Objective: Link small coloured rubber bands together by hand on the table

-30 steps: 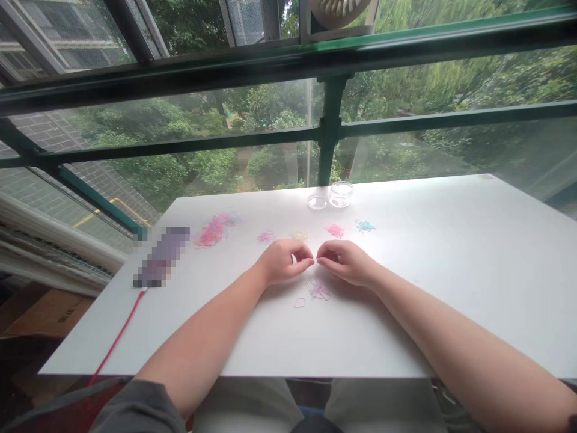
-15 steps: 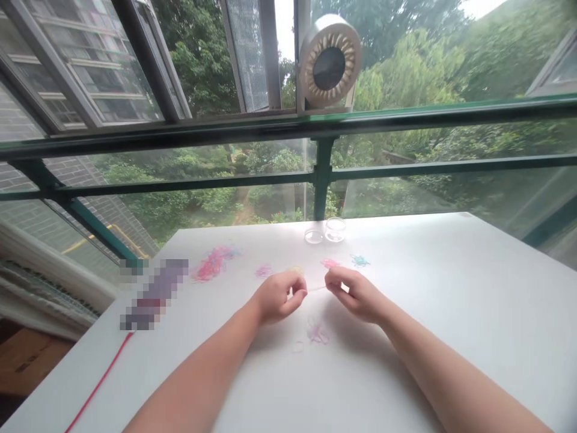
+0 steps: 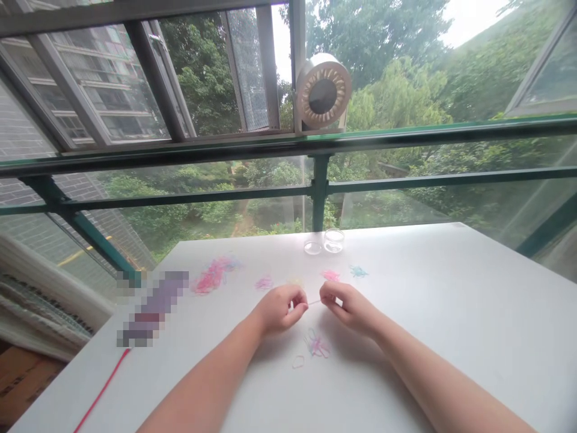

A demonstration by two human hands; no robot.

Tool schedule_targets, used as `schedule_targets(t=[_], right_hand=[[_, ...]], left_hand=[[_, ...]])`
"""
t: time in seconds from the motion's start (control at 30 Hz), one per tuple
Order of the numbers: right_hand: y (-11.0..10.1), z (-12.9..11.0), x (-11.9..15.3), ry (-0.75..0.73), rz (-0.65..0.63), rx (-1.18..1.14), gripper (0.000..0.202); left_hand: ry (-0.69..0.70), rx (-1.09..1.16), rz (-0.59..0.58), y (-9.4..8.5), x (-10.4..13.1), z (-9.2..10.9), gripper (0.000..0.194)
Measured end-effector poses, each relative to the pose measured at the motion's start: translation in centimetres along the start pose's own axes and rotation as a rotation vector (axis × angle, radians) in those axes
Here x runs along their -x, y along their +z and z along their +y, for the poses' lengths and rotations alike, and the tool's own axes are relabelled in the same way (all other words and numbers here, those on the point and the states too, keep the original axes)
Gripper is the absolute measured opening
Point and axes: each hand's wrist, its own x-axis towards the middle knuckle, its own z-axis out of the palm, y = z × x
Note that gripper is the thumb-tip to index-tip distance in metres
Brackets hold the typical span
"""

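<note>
Between my two hands a thin pale rubber band (image 3: 314,302) is stretched above the white table. My left hand (image 3: 280,308) pinches one end of it between thumb and finger. The other end is pinched in my right hand (image 3: 346,302), a short gap away. Just below the hands lies a small pile of pink, purple and teal rubber bands (image 3: 318,346), with a single loose band (image 3: 298,361) beside it. Past my knuckles sit a pink pile (image 3: 330,275), a teal pile (image 3: 359,271), a purple pile (image 3: 264,282) and a partly hidden yellow pile (image 3: 295,281).
A larger mixed heap of pink bands (image 3: 214,275) lies at the table's left. Near the far edge stand a clear round container (image 3: 334,241) and a clear lid (image 3: 312,248). A blurred-out item (image 3: 157,310) with a red cord (image 3: 101,390) lies far left. Green railing (image 3: 320,198) borders the table (image 3: 451,313).
The camera view has tilted up slightly, so everything sits lower. My hands have come a little closer together, the band still stretched between them.
</note>
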Motion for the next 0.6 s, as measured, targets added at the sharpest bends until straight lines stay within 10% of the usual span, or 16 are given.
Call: schedule_targets(t=[0.6], right_hand=[[0.1,0.3,0.0,0.104,0.037,-0.075,0.011]], left_hand=[[-0.023,0.044,0.036,0.5,-0.2,-0.3,0.009]])
